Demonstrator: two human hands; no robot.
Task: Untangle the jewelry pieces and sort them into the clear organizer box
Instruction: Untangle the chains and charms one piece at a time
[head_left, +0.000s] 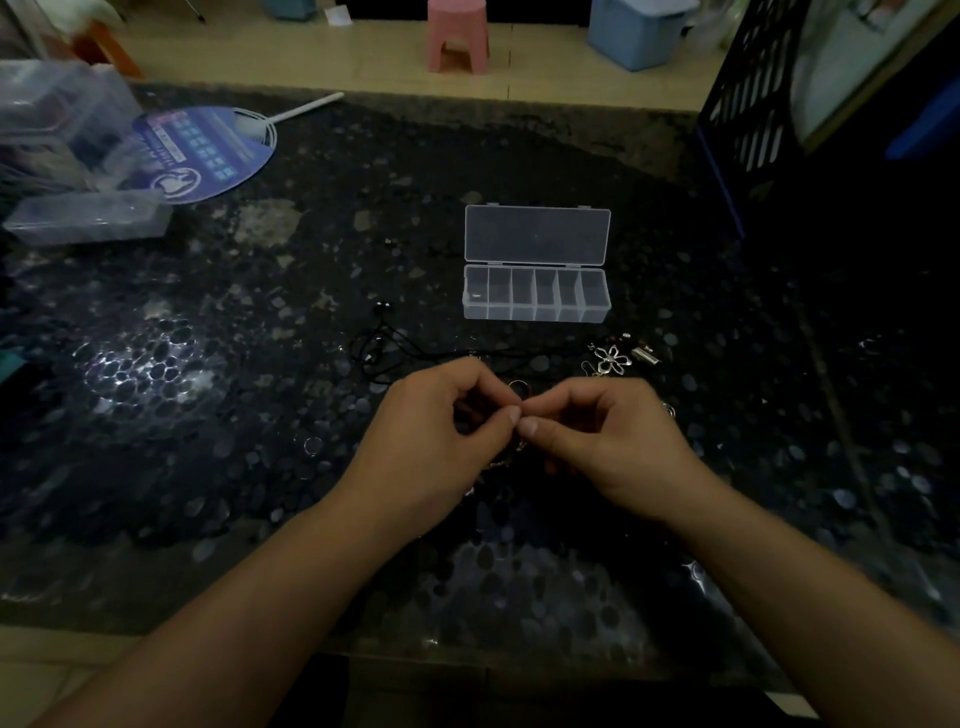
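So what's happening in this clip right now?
A person is working at a dark table. The left hand and right hand meet at their fingertips, pinching a small tangled jewelry piece that dangles below them. The clear organizer box lies open beyond the hands, its compartments apparently empty. A flower pendant and black cord wait on the table.

Legible text: none. Fan (202, 150), far left of and beyond the hands: printed panels and a round emblem, lettering too blurred to read. Organizer box (536, 291), just beyond the hands: unmarked as far as visible.
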